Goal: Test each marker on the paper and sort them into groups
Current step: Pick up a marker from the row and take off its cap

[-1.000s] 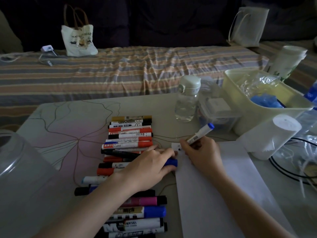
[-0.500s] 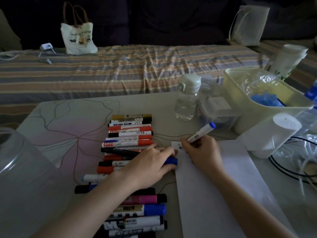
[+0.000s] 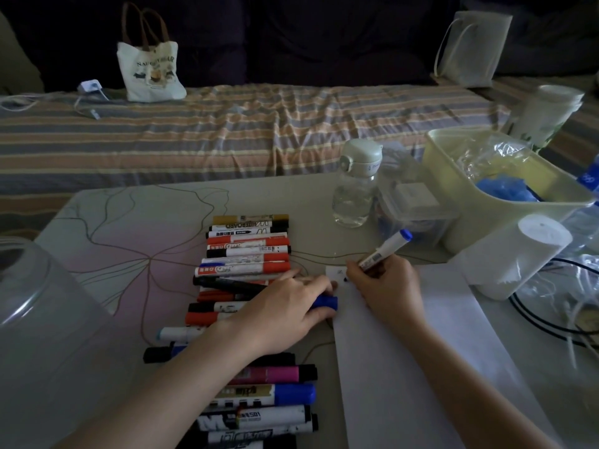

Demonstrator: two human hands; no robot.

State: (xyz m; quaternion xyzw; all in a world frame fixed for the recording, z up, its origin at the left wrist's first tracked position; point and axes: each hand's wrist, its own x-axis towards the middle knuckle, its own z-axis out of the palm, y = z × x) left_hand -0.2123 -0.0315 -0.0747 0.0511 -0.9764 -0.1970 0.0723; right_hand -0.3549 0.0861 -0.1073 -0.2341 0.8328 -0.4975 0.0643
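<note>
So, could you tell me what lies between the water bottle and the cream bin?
In the head view, a clear lidded plastic box sits between the water bottle and the cream bin.

markers (image 3: pixel 248 260) left of paper (image 3: pixel 421 367); bottle (image 3: pixel 356 186) behind both

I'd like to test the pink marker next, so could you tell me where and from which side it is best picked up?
Grip the pink marker around its pink barrel, just short of the black cap at its right end. Come from above: it lies flat, packed between other markers, so its sides are blocked. The left hand is nearest but holds a blue cap, and its arm covers the marker's left part.
</note>
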